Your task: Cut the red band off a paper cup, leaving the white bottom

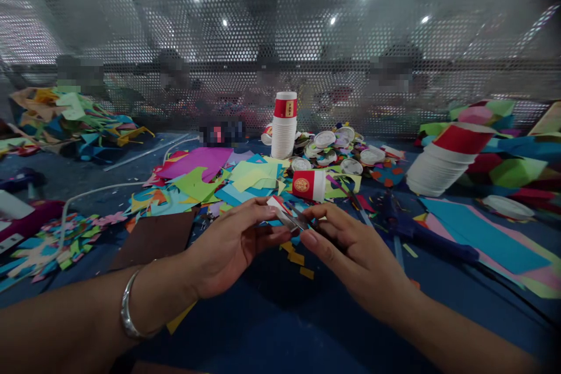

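Observation:
My left hand (225,248), with a silver bangle at the wrist, pinches a small red-and-white piece of paper cup (277,208) between thumb and fingers. My right hand (362,257) is closed around scissors (302,221), and their blades meet the piece between my hands. Hidden under my right fingers are most of the scissor handles. Just beyond lies a red-and-white paper cup (309,186) on its side. Several small yellow paper bits (296,258) rest on the blue table (272,327) below my hands.
A stack of paper cups (284,137) stands behind. Another stack (447,158) leans at right, near a dark blue glue gun (421,236) and blue paper (486,236). Coloured scraps (254,178) and brown paper (158,238) lie left of centre. A perforated metal screen (280,29) stands behind.

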Demonstrator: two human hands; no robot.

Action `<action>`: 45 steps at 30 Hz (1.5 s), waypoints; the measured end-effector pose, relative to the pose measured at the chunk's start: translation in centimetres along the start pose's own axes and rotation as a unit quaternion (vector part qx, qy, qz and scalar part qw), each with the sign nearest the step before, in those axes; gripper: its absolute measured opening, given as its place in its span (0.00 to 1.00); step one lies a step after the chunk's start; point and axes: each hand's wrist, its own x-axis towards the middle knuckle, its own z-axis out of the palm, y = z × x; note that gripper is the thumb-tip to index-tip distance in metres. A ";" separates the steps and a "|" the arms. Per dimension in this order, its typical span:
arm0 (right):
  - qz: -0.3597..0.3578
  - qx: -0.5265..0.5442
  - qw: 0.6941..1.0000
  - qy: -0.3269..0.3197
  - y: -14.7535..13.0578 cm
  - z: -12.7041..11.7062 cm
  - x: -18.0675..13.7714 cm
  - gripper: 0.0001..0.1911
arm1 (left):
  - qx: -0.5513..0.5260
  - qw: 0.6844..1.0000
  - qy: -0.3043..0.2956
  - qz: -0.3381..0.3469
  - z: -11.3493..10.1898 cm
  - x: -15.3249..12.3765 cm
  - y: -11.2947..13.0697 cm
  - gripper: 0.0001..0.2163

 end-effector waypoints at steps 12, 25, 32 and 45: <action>-0.035 -0.023 0.999 0.005 -0.1 0.1 -0.2 0.14 | 0.037 0.998 -0.026 0.053 0.3 -0.4 -0.2 0.11; -0.049 -0.081 0.995 0.028 -0.5 0.0 -0.3 0.15 | 0.056 0.995 -0.020 0.086 0.1 -0.4 -0.3 0.13; -0.071 -0.077 0.994 0.018 -0.6 0.0 -0.4 0.12 | 0.050 0.994 -0.047 0.079 0.2 -0.3 -0.2 0.11; -0.056 -0.060 0.997 0.015 -1.0 0.0 -0.7 0.13 | 0.017 0.997 -0.036 0.071 0.4 -0.4 -0.4 0.10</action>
